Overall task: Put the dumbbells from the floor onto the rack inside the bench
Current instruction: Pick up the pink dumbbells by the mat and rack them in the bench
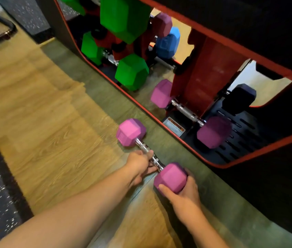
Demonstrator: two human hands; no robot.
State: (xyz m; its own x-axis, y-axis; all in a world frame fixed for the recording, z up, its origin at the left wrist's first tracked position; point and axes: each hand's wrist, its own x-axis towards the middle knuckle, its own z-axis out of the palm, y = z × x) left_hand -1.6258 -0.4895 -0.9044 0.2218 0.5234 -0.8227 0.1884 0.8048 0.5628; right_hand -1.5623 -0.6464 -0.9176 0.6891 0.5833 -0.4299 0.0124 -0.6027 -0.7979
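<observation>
A pink hex-headed dumbbell with a chrome knurled handle (149,154) is lying on the wood-grain plank floor (43,111), just beside the open side of the black bench with red trim (248,51), roughly parallel to its lower edge.

The left hand (139,167) is gripping the chrome handle near its middle, fingers curling round the bar. The right hand (181,190) is cupping the near pink head, thumb on the front face and fingers wrapping behind it. Both hands are grasping; neither is free.

Step in hand, as judged: the pickup of this dumbbell. Whether it is already clear of the floor cannot be told from this view.

Inside the bench, the red upright rack (206,72) is already carrying a matching pink dumbbell (188,111) on a low position, green hex dumbbells (130,72) stacked to the left, a blue one (167,43) and a purple one (162,24) further back, and a dark one (240,97) on the right. A white caution label (174,127) is sitting on the black slotted base.

Next move, as judged: lifting with both hands, carrying the dumbbell through the red-trimmed opening, and seating the handle in a free cradle. A free slot is not plainly visible here, so that needs finding first. The heads must clear the pink dumbbell already stored and the bench's lower edge.
</observation>
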